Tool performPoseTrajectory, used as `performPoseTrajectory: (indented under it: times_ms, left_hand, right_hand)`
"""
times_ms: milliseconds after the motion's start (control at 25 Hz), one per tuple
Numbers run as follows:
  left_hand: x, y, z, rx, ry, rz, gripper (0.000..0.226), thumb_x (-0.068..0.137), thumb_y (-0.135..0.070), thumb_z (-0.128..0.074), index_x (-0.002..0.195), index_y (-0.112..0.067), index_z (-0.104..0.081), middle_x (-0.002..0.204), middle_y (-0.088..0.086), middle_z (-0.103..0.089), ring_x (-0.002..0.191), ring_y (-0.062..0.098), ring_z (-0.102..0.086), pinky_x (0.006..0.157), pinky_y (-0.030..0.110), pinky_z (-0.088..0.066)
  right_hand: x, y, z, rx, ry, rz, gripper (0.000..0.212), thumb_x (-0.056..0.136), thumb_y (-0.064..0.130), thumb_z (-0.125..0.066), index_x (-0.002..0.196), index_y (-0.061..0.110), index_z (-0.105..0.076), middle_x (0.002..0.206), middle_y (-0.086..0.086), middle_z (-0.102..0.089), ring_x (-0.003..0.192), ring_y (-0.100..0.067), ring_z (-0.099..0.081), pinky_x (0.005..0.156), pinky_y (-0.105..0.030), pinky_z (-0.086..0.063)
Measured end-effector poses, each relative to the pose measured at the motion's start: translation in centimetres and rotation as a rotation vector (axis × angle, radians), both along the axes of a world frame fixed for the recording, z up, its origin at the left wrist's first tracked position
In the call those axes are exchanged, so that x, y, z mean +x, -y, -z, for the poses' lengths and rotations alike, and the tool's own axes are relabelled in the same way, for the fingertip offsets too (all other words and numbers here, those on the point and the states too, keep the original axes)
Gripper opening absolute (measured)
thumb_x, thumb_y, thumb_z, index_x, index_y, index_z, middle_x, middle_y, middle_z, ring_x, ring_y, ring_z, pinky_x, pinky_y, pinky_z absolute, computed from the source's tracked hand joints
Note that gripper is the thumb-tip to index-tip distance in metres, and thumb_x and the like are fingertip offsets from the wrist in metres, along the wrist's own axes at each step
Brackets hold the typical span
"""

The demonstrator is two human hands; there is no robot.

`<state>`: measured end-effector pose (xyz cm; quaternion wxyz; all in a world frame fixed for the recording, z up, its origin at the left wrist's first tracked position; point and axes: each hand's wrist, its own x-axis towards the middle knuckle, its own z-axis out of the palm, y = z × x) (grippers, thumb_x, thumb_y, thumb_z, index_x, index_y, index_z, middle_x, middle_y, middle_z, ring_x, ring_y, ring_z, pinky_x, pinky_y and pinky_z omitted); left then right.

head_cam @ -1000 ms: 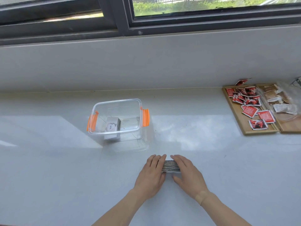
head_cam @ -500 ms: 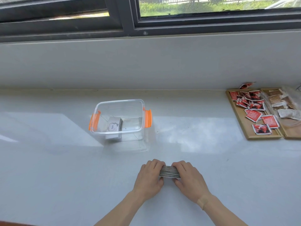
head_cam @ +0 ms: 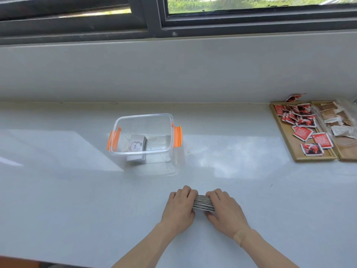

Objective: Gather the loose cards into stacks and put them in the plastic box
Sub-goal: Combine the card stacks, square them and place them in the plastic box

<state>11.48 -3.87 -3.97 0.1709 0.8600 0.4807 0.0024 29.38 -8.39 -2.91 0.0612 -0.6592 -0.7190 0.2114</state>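
Both hands, left (head_cam: 180, 208) and right (head_cam: 225, 210), clamped on card stack (head_cam: 203, 203); plastic box (head_cam: 144, 137) beyond.

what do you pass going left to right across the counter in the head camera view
plastic box with a card stack inside → left hand → held cards → right hand → wooden tray of red packets

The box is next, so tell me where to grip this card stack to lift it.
Grip the black-and-white card stack by its two end faces, coming from either side as the left hand and right hand are; it stands on edge, so squeezing the ends probably keeps it together.
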Motion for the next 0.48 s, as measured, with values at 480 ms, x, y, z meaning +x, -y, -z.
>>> performPoseTrajectory:
  times_ms: [480]
  left_hand:
    - [-1.8,-2.4,-1.9,-0.291,0.144,-0.007,0.049,0.075,-0.011,-0.055,0.119,-0.029,-0.044,0.115,-0.002,-0.049,0.099,0.024,-0.056,0.086,0.037,-0.043]
  right_hand:
    - [-1.9,-1.7,-3.8,-0.192,0.007,0.077,0.042,0.069,0.044,-0.056,0.109,0.038,-0.046,0.099,0.011,-0.060,0.086,-0.017,-0.058,0.068,-0.033,-0.044]
